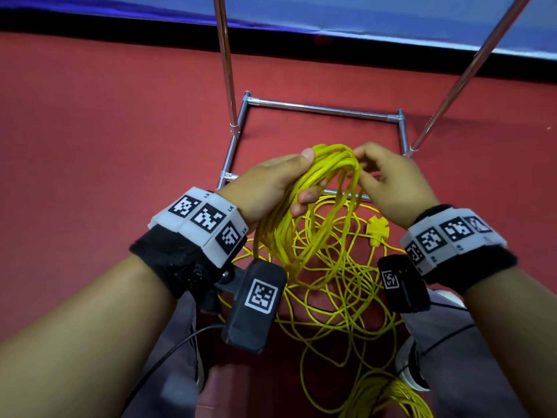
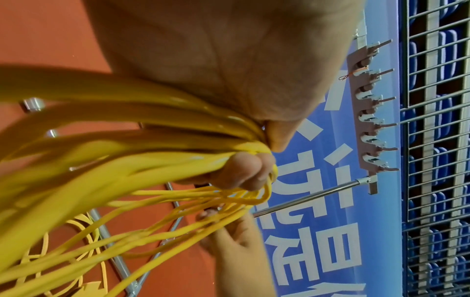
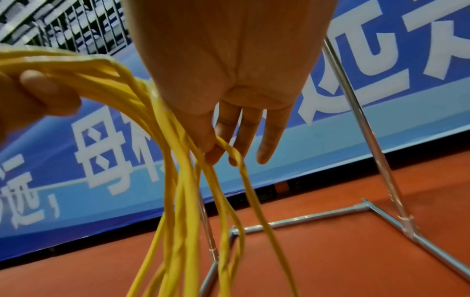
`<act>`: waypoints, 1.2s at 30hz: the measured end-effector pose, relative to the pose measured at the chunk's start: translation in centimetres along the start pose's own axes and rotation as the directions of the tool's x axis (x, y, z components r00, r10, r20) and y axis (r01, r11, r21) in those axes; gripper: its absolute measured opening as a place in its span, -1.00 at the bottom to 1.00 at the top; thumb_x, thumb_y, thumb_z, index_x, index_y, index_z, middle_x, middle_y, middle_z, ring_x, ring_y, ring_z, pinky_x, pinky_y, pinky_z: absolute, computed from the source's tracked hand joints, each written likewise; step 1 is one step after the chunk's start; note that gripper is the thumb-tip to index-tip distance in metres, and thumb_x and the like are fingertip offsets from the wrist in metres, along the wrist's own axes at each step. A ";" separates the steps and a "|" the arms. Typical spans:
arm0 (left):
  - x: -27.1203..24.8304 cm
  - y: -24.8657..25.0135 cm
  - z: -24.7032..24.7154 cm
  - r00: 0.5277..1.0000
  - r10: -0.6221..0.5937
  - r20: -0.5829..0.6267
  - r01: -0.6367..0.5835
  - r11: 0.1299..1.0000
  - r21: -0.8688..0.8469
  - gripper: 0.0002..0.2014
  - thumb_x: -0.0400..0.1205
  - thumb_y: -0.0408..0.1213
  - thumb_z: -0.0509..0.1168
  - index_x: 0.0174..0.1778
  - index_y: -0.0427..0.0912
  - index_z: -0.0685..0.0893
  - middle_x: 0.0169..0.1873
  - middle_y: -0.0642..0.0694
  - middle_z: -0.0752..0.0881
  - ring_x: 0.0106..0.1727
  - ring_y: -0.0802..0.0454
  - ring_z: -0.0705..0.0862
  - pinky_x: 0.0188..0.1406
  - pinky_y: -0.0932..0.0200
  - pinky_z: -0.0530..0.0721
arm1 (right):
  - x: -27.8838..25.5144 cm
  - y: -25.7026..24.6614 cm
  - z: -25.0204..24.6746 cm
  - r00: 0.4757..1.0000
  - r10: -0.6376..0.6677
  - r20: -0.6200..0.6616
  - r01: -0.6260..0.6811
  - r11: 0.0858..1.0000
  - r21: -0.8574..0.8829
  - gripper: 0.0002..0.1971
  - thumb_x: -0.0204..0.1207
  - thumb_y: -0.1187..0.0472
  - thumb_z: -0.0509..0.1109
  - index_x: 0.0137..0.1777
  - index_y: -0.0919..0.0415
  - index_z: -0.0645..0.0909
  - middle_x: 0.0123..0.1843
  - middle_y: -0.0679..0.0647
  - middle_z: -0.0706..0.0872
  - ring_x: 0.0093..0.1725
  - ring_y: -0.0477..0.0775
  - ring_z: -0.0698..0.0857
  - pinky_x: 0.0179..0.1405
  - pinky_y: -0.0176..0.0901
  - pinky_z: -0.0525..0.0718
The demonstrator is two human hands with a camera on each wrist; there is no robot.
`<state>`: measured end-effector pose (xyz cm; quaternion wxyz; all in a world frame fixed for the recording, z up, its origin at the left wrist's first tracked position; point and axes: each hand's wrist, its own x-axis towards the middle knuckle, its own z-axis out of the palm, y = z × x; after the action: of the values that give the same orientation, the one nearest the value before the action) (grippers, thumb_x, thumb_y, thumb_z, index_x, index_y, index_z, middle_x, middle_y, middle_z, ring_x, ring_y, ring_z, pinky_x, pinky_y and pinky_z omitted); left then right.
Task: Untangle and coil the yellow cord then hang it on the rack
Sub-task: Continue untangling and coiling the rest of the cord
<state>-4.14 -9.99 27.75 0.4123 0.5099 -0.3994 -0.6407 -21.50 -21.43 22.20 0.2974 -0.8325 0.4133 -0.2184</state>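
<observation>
My left hand (image 1: 280,182) grips a bundle of coiled loops of the yellow cord (image 1: 304,212), thumb on top and fingers curled under it (image 2: 244,172). My right hand (image 1: 388,182) pinches one strand of the cord (image 3: 229,150) between thumb and forefinger at the top of the bundle; its other fingers hang straight. Loose tangled cord (image 1: 340,300) lies on the red floor below, with its yellow plug (image 1: 378,229) beside my right wrist. The metal rack (image 1: 325,110) stands just beyond my hands; its row of hooks (image 2: 368,118) shows in the left wrist view.
The rack's two slanted poles (image 1: 224,64) rise from a square base frame on the red floor (image 1: 105,131). A blue banner wall (image 3: 127,140) runs behind it. My shoes (image 1: 411,366) and grey trouser legs flank the cord pile; black sensor cables trail near them.
</observation>
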 end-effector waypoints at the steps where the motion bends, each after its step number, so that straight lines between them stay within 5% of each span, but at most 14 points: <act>1: -0.1 0.1 0.0 1.000 0.013 -0.005 -0.013 1.000 -0.012 -0.61 0.79 -0.10 -0.13 -0.16 -0.21 0.49 -0.62 0.09 0.43 -0.62 0.17 0.37 -0.66 0.38 0.34 | -0.2 0.4 0.3 0.999 0.026 0.039 -0.025 0.999 -0.038 -0.83 0.52 0.37 0.32 -0.01 0.08 0.60 -0.21 0.00 0.69 -0.18 -0.04 0.64 -0.08 -0.16 0.54; 4: -0.2 0.5 -0.2 0.998 0.051 -0.045 -0.054 0.997 -0.060 -0.61 0.78 -0.08 -0.11 -0.16 -0.22 0.50 -0.61 0.07 0.43 -0.60 0.16 0.36 -0.61 0.34 0.31 | -0.4 1.8 0.8 0.985 0.154 0.083 -0.153 0.988 -0.023 -0.92 0.61 0.23 0.28 -0.06 0.10 0.60 -0.36 -0.05 0.57 -0.33 0.02 0.52 -0.23 -0.06 0.45; 7: -0.1 0.7 -0.6 0.993 0.077 -0.088 -0.082 0.995 -0.052 -0.60 0.78 -0.06 -0.11 -0.15 -0.21 0.51 -0.60 0.08 0.43 -0.60 0.16 0.36 -0.56 0.26 0.26 | -0.6 2.1 1.7 0.962 0.193 0.194 -0.213 0.973 0.088 -0.92 0.61 0.26 0.26 -0.01 0.16 0.58 -0.28 0.16 0.65 -0.36 0.22 0.47 -0.28 0.02 0.49; 10: 0.0 1.0 -0.8 0.988 0.100 -0.117 -0.112 0.988 -0.106 -0.59 0.79 -0.05 -0.13 -0.15 -0.21 0.49 -0.61 0.08 0.43 -0.61 0.17 0.35 -0.52 0.26 0.25 | -1.6 1.9 2.9 0.915 0.173 0.366 -0.242 0.959 0.151 -0.75 0.56 0.45 0.25 0.14 0.13 0.53 -0.13 0.02 0.72 -0.38 -0.16 0.56 -0.34 -0.29 0.46; 12: 0.0 1.3 -1.1 0.983 0.114 -0.142 -0.134 0.982 -0.135 -0.58 0.79 -0.04 -0.13 -0.15 -0.22 0.50 -0.61 0.08 0.43 -0.61 0.17 0.35 -0.48 0.26 0.25 | -2.3 2.2 3.7 0.891 0.169 0.422 -0.239 0.964 0.118 -0.73 0.56 0.47 0.23 0.10 0.11 0.54 -0.11 -0.04 0.72 -0.25 -0.16 0.66 -0.17 -0.22 0.58; 15: 0.0 1.4 -1.5 0.975 0.136 -0.175 -0.162 0.977 -0.139 -0.57 0.79 -0.02 -0.13 -0.16 -0.21 0.50 -0.60 0.08 0.43 -0.61 0.17 0.35 -0.48 0.27 0.25 | -2.5 2.7 4.3 0.884 0.216 0.415 -0.253 0.967 0.036 -0.89 0.55 0.29 0.26 0.02 0.20 0.57 -0.12 0.28 0.70 -0.15 0.34 0.64 -0.01 0.23 0.58; 17: 0.0 1.5 -1.6 0.970 0.156 -0.188 -0.186 0.970 -0.154 -0.56 0.79 -0.02 -0.14 -0.15 -0.22 0.50 -0.60 0.08 0.43 -0.60 0.17 0.35 -0.52 0.29 0.26 | -2.3 3.0 4.1 0.875 0.269 0.401 -0.272 0.961 -0.052 -0.87 0.57 0.25 0.22 -0.07 0.29 0.55 -0.30 0.26 0.62 -0.35 0.20 0.52 -0.15 0.12 0.52; 20: 0.2 1.3 -1.7 0.963 0.164 -0.215 -0.202 0.965 -0.166 -0.56 0.79 -0.02 -0.14 -0.13 -0.23 0.50 -0.59 0.07 0.43 -0.61 0.16 0.36 -0.55 0.31 0.30 | -2.3 3.1 3.6 0.870 0.311 0.382 -0.282 0.950 -0.131 -0.78 0.62 0.33 0.17 -0.27 0.21 0.45 -0.48 -0.05 0.45 -0.44 -0.03 0.39 -0.25 -0.01 0.41; 24: 0.5 1.0 -1.6 0.963 0.130 -0.237 -0.178 0.965 -0.194 -0.61 0.79 -0.05 -0.14 -0.11 -0.20 0.48 -0.55 0.03 0.46 -0.58 0.13 0.42 -0.58 0.26 0.33 | -2.4 2.3 3.5 0.870 0.356 0.340 -0.408 0.908 0.094 -0.86 0.69 0.28 0.12 -0.10 0.10 0.42 -0.38 -0.05 0.63 -0.36 0.03 0.63 -0.48 -0.27 0.48; 26: 0.7 0.8 -1.5 0.966 0.091 -0.242 -0.147 0.964 -0.222 -0.68 0.75 -0.17 -0.13 -0.11 -0.19 0.47 -0.50 -0.02 0.47 -0.56 0.11 0.45 -0.60 0.26 0.32 | -2.3 2.0 3.3 0.888 0.382 0.258 -0.435 0.878 0.199 -0.84 0.68 0.27 0.14 -0.11 0.01 0.40 -0.39 0.03 0.60 -0.48 -0.01 0.61 -0.58 -0.28 0.48; 29: 1.1 0.4 -1.5 0.958 0.071 -0.277 -0.138 0.963 -0.231 -0.75 0.71 -0.27 -0.10 -0.01 -0.23 0.48 -0.44 -0.05 0.50 -0.52 0.11 0.49 -0.60 0.27 0.36 | -2.1 1.9 2.8 0.938 0.317 0.144 -0.331 0.940 0.088 -0.85 0.63 0.26 0.21 -0.15 0.03 0.47 -0.42 -0.03 0.63 -0.55 -0.14 0.51 -0.44 -0.26 0.49; 31: 1.2 0.1 -1.5 0.953 0.090 -0.290 -0.160 0.960 -0.228 -0.77 0.76 -0.26 -0.08 0.07 -0.25 0.47 -0.41 -0.06 0.52 -0.49 0.12 0.50 -0.61 0.32 0.41 | -2.0 1.9 2.4 0.956 0.283 0.080 -0.284 0.959 0.000 -0.90 0.60 0.25 0.25 -0.13 0.08 0.54 -0.38 0.04 0.69 -0.46 -0.16 0.55 -0.44 -0.42 0.42; 34: 1.3 0.0 -1.4 0.949 0.134 -0.284 -0.193 0.963 -0.190 -0.74 0.80 -0.19 -0.07 0.13 -0.25 0.46 -0.40 -0.03 0.53 -0.46 0.14 0.50 -0.58 0.32 0.44 | -2.1 2.2 1.9 0.948 0.309 0.080 -0.309 0.951 -0.011 -0.90 0.57 0.28 0.24 -0.03 0.12 0.58 -0.23 0.23 0.73 -0.25 0.12 0.65 -0.38 -0.44 0.45; 36: 1.3 -0.1 -1.2 0.947 0.164 -0.276 -0.210 0.967 -0.147 -0.68 0.80 -0.13 -0.11 0.10 -0.25 0.47 -0.45 0.02 0.52 -0.49 0.16 0.47 -0.59 0.33 0.41 | -2.2 2.4 1.6 0.940 0.323 0.108 -0.326 0.945 0.012 -0.88 0.58 0.30 0.22 0.01 0.08 0.53 -0.25 0.16 0.75 -0.21 0.19 0.69 -0.25 -0.22 0.55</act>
<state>-3.11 -11.34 27.06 0.5635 0.5115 -0.3305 -0.5582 -23.15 -20.28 19.19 0.3627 -0.7590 0.5252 -0.1287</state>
